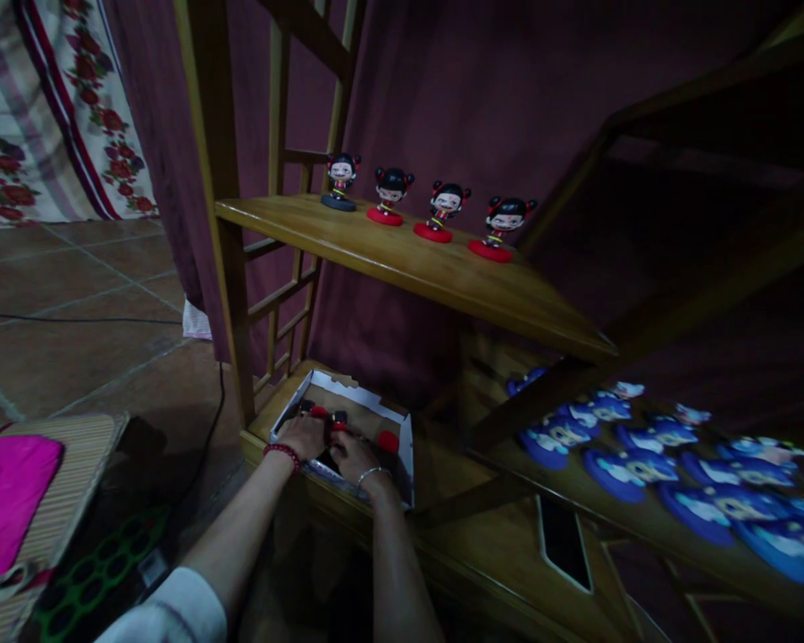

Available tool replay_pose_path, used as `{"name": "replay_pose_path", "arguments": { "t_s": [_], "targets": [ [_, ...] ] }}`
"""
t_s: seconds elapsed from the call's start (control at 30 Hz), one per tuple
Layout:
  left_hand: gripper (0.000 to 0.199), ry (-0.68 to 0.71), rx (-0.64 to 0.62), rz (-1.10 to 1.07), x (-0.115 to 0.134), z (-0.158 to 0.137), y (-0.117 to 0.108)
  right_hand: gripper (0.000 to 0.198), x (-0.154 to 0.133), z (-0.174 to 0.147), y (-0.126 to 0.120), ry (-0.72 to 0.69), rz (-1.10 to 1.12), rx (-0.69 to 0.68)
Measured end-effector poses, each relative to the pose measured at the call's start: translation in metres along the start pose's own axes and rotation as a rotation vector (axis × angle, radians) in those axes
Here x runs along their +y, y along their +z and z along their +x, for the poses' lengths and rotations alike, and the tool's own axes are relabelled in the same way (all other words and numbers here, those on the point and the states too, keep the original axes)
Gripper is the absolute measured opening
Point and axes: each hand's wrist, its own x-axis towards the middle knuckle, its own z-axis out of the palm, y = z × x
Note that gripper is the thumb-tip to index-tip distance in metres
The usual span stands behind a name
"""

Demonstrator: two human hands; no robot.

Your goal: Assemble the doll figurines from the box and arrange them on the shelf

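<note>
Both my hands reach down into a shallow white cardboard box (407, 446) on the low shelf. In its left part is my left hand (301, 436), wearing a red bead bracelet, its fingers curled downward beside small black-and-red pieces. What those fingers grip is hidden. Close by on the right, my right hand (354, 454), with a silver bracelet, has its fingers bent against a small black-and-red figurine (339, 419). A round red base (389, 441) lies in the right part of the box.
Above, an upper wooden shelf (375, 248) carries several figurines (448, 207) on round bases. Several blue figurines (633, 469) stand at the right, near a phone (564, 543). A wooden post (218, 268) rises at the left. A green tray with holes (100, 567) is below left.
</note>
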Motion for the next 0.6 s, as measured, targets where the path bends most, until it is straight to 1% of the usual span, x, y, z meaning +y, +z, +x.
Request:
{"name": "replay_pose_path", "arguments": {
  "t_s": [0.13,0.27,0.33,0.4,0.47,0.53,0.6],
  "targets": [
    [0.033,0.003,0.011,0.01,0.002,0.002,0.003,0.035,0.0,0.002,0.004,-0.014,0.038,-0.003],
    [0.032,-0.014,0.026,0.015,0.002,0.004,0.004,0.035,0.001,0.001,0.001,-0.012,0.03,0.018],
    [0.032,-0.017,0.028,0.022,0.002,0.004,0.005,0.033,0.001,0.0,-0.003,0.042,-0.014,0.058],
    [0.033,-0.017,0.03,0.026,0.001,0.005,0.005,0.031,0.001,0.0,-0.007,0.156,-0.079,0.109],
    [0.034,-0.02,0.027,0.022,0.0,0.006,0.006,0.032,0.001,0.0,-0.008,0.261,-0.136,0.132],
    [0.034,-0.021,0.019,0.017,-0.001,0.008,0.008,0.036,0.002,0.001,-0.007,0.295,-0.163,0.122],
    [0.034,-0.011,0.015,0.014,-0.002,0.01,0.009,0.04,0.002,0.001,-0.004,0.273,-0.159,0.12]
  ]
}}
